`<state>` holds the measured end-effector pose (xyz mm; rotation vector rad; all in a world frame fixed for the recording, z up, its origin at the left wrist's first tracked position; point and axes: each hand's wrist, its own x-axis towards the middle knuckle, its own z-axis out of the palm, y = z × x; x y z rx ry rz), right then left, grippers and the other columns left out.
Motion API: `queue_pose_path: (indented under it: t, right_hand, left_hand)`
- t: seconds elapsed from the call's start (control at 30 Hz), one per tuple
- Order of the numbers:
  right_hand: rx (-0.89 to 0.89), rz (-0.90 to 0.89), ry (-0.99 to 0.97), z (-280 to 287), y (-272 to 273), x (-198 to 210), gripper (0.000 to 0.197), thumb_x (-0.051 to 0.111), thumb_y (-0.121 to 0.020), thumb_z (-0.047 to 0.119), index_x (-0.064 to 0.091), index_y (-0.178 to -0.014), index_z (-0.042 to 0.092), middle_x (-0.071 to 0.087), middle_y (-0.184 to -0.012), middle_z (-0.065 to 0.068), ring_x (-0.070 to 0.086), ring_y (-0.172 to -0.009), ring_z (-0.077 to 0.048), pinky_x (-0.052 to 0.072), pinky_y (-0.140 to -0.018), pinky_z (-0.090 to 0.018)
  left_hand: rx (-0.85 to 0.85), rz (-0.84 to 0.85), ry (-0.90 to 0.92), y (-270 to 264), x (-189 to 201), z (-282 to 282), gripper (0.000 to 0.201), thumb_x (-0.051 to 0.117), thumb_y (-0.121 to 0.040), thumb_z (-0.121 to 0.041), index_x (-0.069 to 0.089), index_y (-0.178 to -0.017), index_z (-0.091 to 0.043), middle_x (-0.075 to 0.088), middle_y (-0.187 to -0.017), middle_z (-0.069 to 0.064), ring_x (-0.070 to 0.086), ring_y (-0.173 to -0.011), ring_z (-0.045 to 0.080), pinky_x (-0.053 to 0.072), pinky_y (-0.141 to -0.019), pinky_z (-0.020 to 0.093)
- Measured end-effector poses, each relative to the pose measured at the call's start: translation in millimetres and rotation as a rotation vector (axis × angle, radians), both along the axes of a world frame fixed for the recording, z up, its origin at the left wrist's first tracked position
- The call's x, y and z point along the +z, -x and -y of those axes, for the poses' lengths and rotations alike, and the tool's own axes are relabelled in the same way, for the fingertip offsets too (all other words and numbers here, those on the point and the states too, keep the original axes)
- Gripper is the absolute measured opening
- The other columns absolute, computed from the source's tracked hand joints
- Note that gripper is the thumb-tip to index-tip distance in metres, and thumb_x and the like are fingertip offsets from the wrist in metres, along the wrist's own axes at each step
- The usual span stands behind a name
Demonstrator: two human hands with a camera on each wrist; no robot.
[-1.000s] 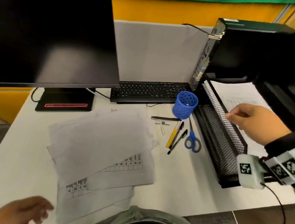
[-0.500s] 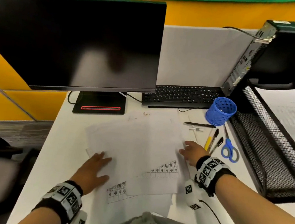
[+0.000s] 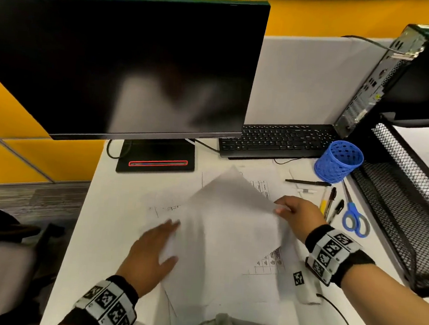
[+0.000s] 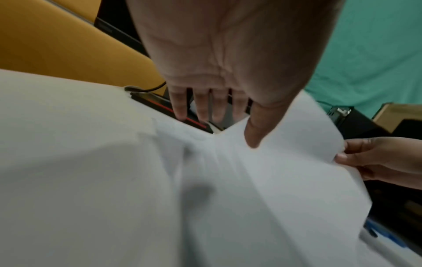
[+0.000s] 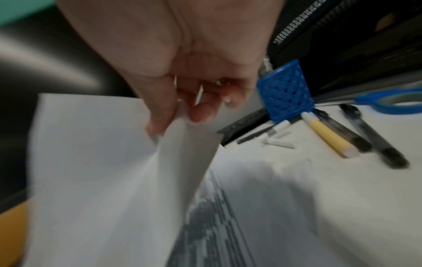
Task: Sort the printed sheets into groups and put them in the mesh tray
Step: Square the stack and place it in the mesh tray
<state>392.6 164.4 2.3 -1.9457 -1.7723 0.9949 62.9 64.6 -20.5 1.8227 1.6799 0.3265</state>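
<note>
Left hand (image 3: pixel 153 255) flat, palm down, fingers straight and spread, pressing paper. Right hand (image 3: pixel 298 211) forward of it, thumb and curled fingers pinching raised sheet edge. Marker-patterned bands on both wrists.

No word, brand or number can be read. The white printed sheets (image 3: pixel 267 262) in the lower middle of the head view carry small tables too blurred to make out, and the white wristband panels (image 3: pixel 329 251) at lower right show only black square marker patterns.
</note>
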Motion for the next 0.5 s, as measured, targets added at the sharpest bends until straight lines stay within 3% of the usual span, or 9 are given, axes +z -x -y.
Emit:
queue_pose_path:
  t: [0.07,0.13,0.2,0.27,0.3,0.33,0.4,0.43,0.5]
  right_hand:
    - [0.095,-0.094,-0.046,10,8,18,0.021,0.063,-0.086,0.015,0.065,-0.076,0.034,0.065,-0.077,0.014,0.057,-0.077,-0.003,0.040,-0.069,-0.016]
    - [0.192,-0.178,-0.073,22,18,29,0.030,0.065,-0.084,0.012,0.066,-0.073,0.039,0.066,-0.077,0.018,0.058,-0.076,0.002,0.039,-0.070,-0.007]
    - [0.273,-0.215,-0.070,34,26,34,0.029,0.065,-0.084,0.010,0.070,-0.076,0.037,0.066,-0.084,0.019,0.059,-0.081,0.001,0.039,-0.072,-0.004]
    - [0.303,-0.190,-0.050,37,26,30,0.035,0.061,-0.086,0.005,0.069,-0.088,0.039,0.066,-0.086,0.019,0.057,-0.080,0.005,0.039,-0.072,-0.002]
    - [0.268,-0.179,-0.018,34,22,25,0.043,0.056,-0.086,-0.001,0.066,-0.094,0.040,0.066,-0.091,0.019,0.056,-0.076,0.007,0.039,-0.069,-0.001]
    - [0.180,-0.179,0.035,28,15,17,0.049,0.051,-0.085,-0.007,0.063,-0.099,0.038,0.066,-0.097,0.012,0.055,-0.070,0.005,0.040,-0.064,-0.001]
    - [-0.080,-0.156,0.166,14,-1,-5,0.044,0.046,-0.085,-0.007,0.060,-0.111,0.026,0.065,-0.105,-0.007,0.057,-0.073,-0.009,0.046,-0.065,-0.011]
    - [-0.198,-0.072,0.208,10,-6,-16,0.037,0.050,-0.087,0.002,0.056,-0.119,0.018,0.065,-0.111,-0.012,0.059,-0.082,-0.018,0.049,-0.074,-0.020]
    - [-0.307,0.077,0.273,10,-7,-34,0.048,0.063,-0.084,0.021,0.049,-0.128,0.012,0.062,-0.122,-0.015,0.059,-0.103,-0.027,0.046,-0.090,-0.029]
  left_hand:
    - [0.148,0.084,-0.172,-5,13,-12,0.089,0.071,-0.076,-0.042,0.009,-0.139,-0.054,0.016,-0.149,-0.020,0.020,-0.134,0.002,0.016,-0.112,0.027]
    - [0.257,0.145,-0.227,-10,26,-25,0.101,0.080,-0.070,-0.032,0.013,-0.146,-0.039,0.021,-0.144,-0.022,0.021,-0.132,0.002,0.018,-0.111,0.029]
    - [0.247,0.206,-0.203,-13,35,-35,0.087,0.081,-0.070,-0.024,0.033,-0.139,-0.044,0.044,-0.130,-0.030,0.040,-0.122,0.000,0.026,-0.110,0.029]
    - [0.176,0.219,-0.126,-12,34,-36,0.049,0.074,-0.077,-0.020,0.058,-0.103,-0.059,0.066,-0.095,-0.034,0.059,-0.095,-0.004,0.037,-0.100,0.016]
    - [0.170,0.232,-0.064,-12,34,-33,0.035,0.071,-0.081,-0.023,0.062,-0.089,-0.056,0.068,-0.085,-0.031,0.061,-0.086,-0.002,0.042,-0.087,0.010]
    - [0.171,0.244,-0.018,-11,33,-29,0.023,0.069,-0.083,-0.027,0.064,-0.085,-0.049,0.071,-0.081,-0.023,0.063,-0.080,0.001,0.045,-0.077,0.012]
    - [0.196,0.251,0.028,-9,30,-23,0.013,0.066,-0.085,-0.030,0.062,-0.086,-0.042,0.073,-0.083,-0.006,0.064,-0.077,0.008,0.048,-0.073,0.022]
    - [0.201,0.260,0.036,-7,28,-19,0.018,0.065,-0.086,-0.026,0.062,-0.085,-0.044,0.073,-0.086,-0.006,0.065,-0.078,0.008,0.048,-0.073,0.022]
    - [0.203,0.289,0.050,-4,27,-15,0.034,0.063,-0.088,-0.021,0.062,-0.079,-0.053,0.069,-0.090,-0.018,0.063,-0.082,0.005,0.046,-0.069,0.014]
